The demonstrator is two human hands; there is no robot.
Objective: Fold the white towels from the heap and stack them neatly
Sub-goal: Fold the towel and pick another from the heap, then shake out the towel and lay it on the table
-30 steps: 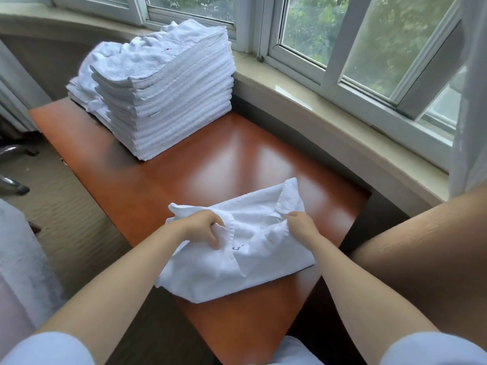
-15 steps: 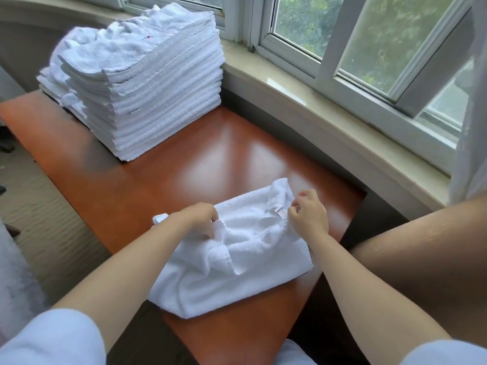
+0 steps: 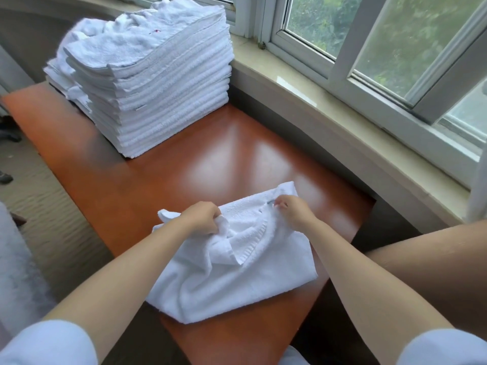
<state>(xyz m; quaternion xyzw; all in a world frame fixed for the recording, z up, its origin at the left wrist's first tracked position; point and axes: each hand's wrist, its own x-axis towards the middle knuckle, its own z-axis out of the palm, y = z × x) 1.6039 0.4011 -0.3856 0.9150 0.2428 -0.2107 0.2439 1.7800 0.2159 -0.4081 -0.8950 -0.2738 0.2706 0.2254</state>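
A rumpled white towel point(image 3: 237, 272) lies at the near end of the orange-brown table point(image 3: 163, 180). My left hand point(image 3: 201, 217) grips a bunched fold at the towel's left side. My right hand point(image 3: 292, 208) pinches the towel's far edge near its upper right corner. A tall stack of folded white towels point(image 3: 158, 83) stands at the table's far left end, next to the window sill.
A pale stone window sill point(image 3: 342, 122) runs along the table's right side, under the windows. A tan surface point(image 3: 432, 259) rises at the near right. More white fabric point(image 3: 15, 272) lies at the left edge, over carpet.
My left hand has gathered more of the towel's left side, and my right hand has shifted a little along the far edge. The camera has moved nearer to the stack.
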